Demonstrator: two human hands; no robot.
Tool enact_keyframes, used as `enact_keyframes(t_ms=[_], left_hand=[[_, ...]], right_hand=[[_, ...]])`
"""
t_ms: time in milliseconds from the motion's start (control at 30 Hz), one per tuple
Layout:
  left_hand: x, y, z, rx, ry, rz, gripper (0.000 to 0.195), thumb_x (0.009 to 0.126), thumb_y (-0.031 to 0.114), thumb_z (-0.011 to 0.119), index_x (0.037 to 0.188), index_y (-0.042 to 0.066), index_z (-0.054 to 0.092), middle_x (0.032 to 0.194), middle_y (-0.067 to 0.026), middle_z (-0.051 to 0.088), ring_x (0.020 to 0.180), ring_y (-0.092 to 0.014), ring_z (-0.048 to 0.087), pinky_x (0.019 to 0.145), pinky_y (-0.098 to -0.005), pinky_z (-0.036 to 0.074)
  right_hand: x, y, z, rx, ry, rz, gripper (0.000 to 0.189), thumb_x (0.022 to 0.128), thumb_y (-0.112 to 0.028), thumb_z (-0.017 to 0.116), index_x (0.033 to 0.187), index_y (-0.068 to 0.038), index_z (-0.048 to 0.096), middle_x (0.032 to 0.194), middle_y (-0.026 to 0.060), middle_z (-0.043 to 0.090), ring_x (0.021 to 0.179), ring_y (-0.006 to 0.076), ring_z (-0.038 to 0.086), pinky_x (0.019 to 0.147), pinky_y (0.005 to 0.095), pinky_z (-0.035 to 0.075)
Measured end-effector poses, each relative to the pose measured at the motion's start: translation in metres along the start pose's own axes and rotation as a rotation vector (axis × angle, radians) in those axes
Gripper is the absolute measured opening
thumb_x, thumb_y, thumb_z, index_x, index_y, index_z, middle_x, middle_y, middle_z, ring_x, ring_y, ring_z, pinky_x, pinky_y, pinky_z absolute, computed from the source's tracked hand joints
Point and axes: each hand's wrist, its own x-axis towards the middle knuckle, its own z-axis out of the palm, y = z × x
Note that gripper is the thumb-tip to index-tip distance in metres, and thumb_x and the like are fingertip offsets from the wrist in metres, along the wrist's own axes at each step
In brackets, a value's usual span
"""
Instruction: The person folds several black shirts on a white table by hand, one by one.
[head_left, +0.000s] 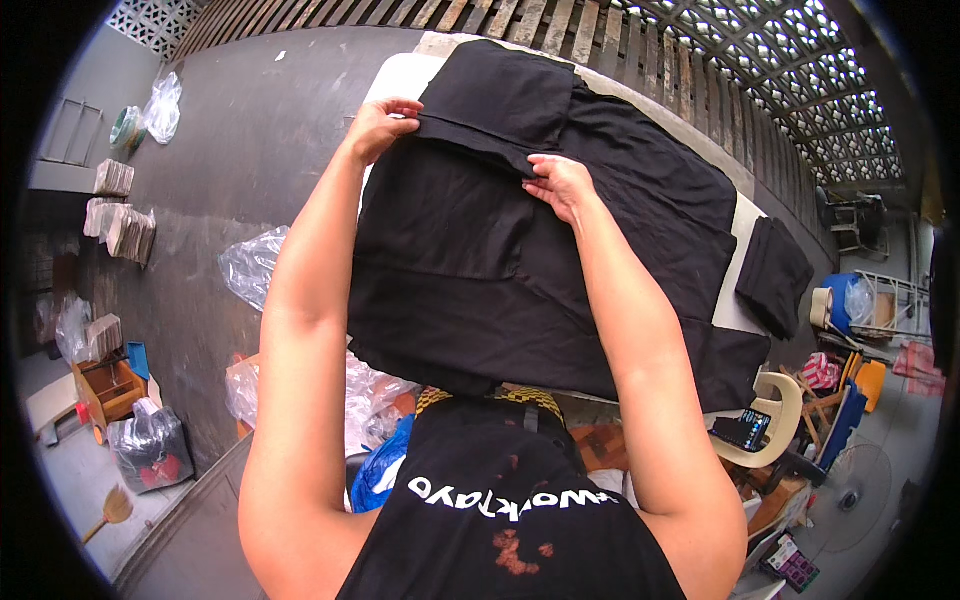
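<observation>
Black cloth garments (450, 217) lie spread in layers over a white table (405, 71) before me. My left hand (384, 126) pinches the left end of a folded edge of black fabric between thumb and fingers. Farther right and a little nearer to me, my right hand (561, 182) grips the same folded edge. Beyond both hands lies a smooth, squared black panel (499, 90). Wrinkled black fabric spreads to the right, under and past my right forearm. What lies beneath the top layers is hidden.
A folded black cloth stack (775, 277) rests at the table's right end. Near it are a cream plastic chair (780, 427) with a phone (742, 429) on it and a standing fan (850, 499). Clear plastic bags (255, 266) lie left of the table; slatted wood (525, 26) runs behind it.
</observation>
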Motion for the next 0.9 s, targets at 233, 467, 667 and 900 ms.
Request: enact_keyframes(t_ms=[233,467,667,900], left_hand=[[-0.012,0.014,0.005,0.961,0.128,0.187,0.021,0.081,0.010,0.074,0.102,0.010,0.076,0.107,-0.0086,0.068,0.095,-0.025,0.066,0.086,-0.0352,0.053],[-0.139,0.035,0.004,0.268,0.243,0.353,0.010,0.082,-0.008,0.061,0.088,-0.003,0.067,0.102,-0.0073,0.067,0.081,-0.016,0.067,0.074,-0.0279,0.054],[-0.282,-0.071,-0.010,-0.175,0.198,0.148,0.013,0.088,0.001,0.064,0.099,-0.001,0.070,0.097,-0.0052,0.070,0.086,-0.009,0.063,0.079,-0.0242,0.051],[-0.314,-0.113,0.005,-0.221,0.393,-0.030,0.042,0.081,0.000,0.074,0.121,0.001,0.062,0.119,-0.0090,0.058,0.093,-0.012,0.061,0.079,-0.0235,0.051]], right_hand=[[-0.009,0.009,0.016,-1.152,0.336,-0.551,0.019,0.082,-0.017,0.066,0.098,-0.009,0.072,0.099,0.0146,0.068,0.091,0.0357,0.068,0.085,0.0482,0.055],[-0.132,-0.002,0.029,-0.885,0.238,-0.591,0.007,0.086,-0.012,0.064,0.091,-0.007,0.065,0.089,0.0118,0.070,0.074,0.0233,0.070,0.067,0.0357,0.056],[-0.240,0.127,0.013,0.082,-0.091,0.020,0.012,0.092,-0.005,0.066,0.101,0.002,0.064,0.093,0.0099,0.069,0.086,0.0182,0.069,0.076,0.0296,0.057],[-0.229,0.152,0.039,-0.305,0.095,0.063,0.038,0.082,-0.011,0.078,0.104,0.004,0.052,0.083,0.0104,0.064,0.061,0.0137,0.065,0.050,0.0267,0.053]])
